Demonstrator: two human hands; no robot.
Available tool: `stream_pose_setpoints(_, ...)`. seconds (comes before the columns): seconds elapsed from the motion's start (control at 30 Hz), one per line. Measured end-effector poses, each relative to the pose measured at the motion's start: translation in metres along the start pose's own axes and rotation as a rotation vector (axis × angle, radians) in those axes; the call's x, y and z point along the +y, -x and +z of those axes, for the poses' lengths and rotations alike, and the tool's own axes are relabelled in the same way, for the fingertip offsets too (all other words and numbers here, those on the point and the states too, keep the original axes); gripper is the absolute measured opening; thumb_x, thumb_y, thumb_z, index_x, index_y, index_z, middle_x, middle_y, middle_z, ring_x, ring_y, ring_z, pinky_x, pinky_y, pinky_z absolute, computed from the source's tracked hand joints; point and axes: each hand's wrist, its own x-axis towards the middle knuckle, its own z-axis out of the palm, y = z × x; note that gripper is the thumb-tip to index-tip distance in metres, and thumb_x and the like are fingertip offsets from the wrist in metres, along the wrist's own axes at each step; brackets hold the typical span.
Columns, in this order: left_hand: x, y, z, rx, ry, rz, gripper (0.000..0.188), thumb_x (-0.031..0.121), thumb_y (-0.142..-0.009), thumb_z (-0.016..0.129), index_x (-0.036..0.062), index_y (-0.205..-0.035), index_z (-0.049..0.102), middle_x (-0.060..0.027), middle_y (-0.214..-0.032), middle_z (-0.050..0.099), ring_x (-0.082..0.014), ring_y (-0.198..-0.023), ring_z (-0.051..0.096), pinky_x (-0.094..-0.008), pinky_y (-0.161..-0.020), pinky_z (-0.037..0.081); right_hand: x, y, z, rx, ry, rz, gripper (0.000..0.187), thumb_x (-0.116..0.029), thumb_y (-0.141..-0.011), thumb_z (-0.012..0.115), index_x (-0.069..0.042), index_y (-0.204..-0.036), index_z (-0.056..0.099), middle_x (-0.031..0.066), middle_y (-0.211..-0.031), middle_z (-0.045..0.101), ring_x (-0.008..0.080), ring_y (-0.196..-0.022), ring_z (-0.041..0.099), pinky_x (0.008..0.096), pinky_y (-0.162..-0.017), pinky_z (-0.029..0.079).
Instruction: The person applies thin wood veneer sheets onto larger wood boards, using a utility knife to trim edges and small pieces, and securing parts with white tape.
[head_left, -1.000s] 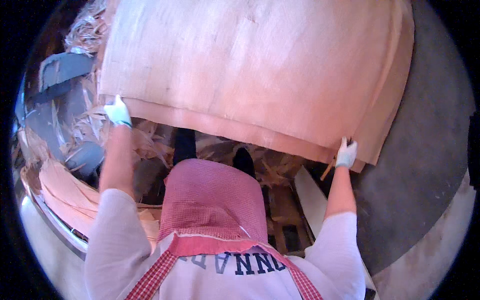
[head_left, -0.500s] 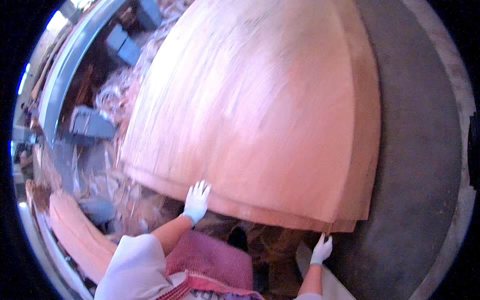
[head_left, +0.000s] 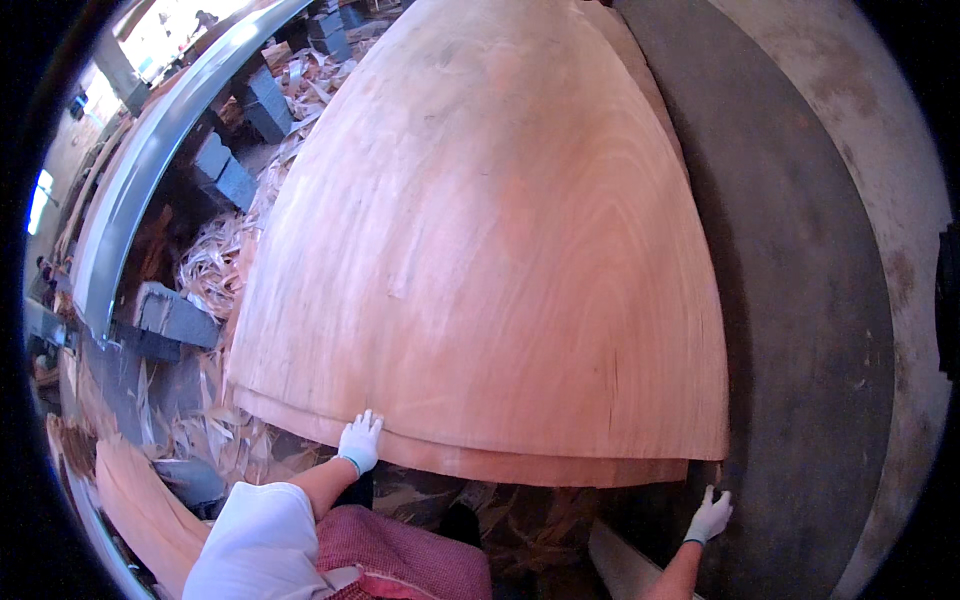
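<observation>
A large thin sheet of wood veneer (head_left: 500, 330), pinkish tan with curved grain, lies over other sheets. A lower sheet (head_left: 560, 472) shows as a band along the near edge. My left hand (head_left: 359, 441), in a white glove, rests at this near edge, fingers stretched over the veneer. Just below the near right corner is my right hand (head_left: 709, 516), also gloved in white. Its fingers are bent toward a thin brown strip (head_left: 718, 474) at that corner; what they pinch is too small to make out.
Grey blocks (head_left: 178, 314) and heaps of veneer scraps (head_left: 215, 265) lie to the left, beside a long pale blue metal rail (head_left: 150, 150). A curved wood slab (head_left: 140, 500) is at lower left. Dark grey floor (head_left: 810, 330) runs along the right.
The top veneer's near right corner has shifted right and now overhangs the lower sheet there. My right hand has moved right with it. My left hand stays at the near edge.
</observation>
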Motion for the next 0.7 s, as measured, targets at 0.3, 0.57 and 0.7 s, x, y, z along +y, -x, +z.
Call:
stream_pose_setpoints(0.3,0.008,0.006,-0.003,-0.034,0.052,-0.090,0.061,0.016,-0.085,0.050,0.0073,-0.144,0.036,-0.0244,-0.150,0.029,-0.0392,-0.133,0.038,-0.0476,-0.104,0.036,-0.076,-0.063,-0.068,0.058,-0.030,-0.104,0.053,-0.051,-0.089,0.057,-0.006,-0.118,0.058,0.0207,-0.106,0.064,0.0382,-0.098,0.060,0.0493,-0.078,0.047)
stream_pose_setpoints(0.57,0.000,0.014,-0.003,0.005,0.163,-0.112,0.059,0.017,-0.085,0.050,0.0102,-0.142,0.038,-0.0217,-0.149,0.032,-0.0392,-0.130,0.041,-0.0487,-0.102,0.039,-0.202,-0.072,-0.124,0.060,-0.093,-0.212,0.054,-0.053,-0.090,0.054,-0.005,-0.115,0.061,0.0176,-0.103,0.068,0.0373,-0.092,0.065,0.0472,-0.075,0.050)
stream_pose_setpoints(0.7,-0.014,0.016,-0.010,-0.022,0.297,-0.056,0.058,0.019,-0.084,0.054,0.0112,-0.140,0.040,-0.0195,-0.148,0.034,-0.0384,-0.131,0.040,-0.0484,-0.102,0.039,-0.248,-0.035,-0.140,0.063,-0.159,-0.202,0.050,-0.050,-0.090,0.055,-0.004,-0.108,0.063,0.0183,-0.100,0.068,0.0388,-0.090,0.064,0.0480,-0.074,0.049)
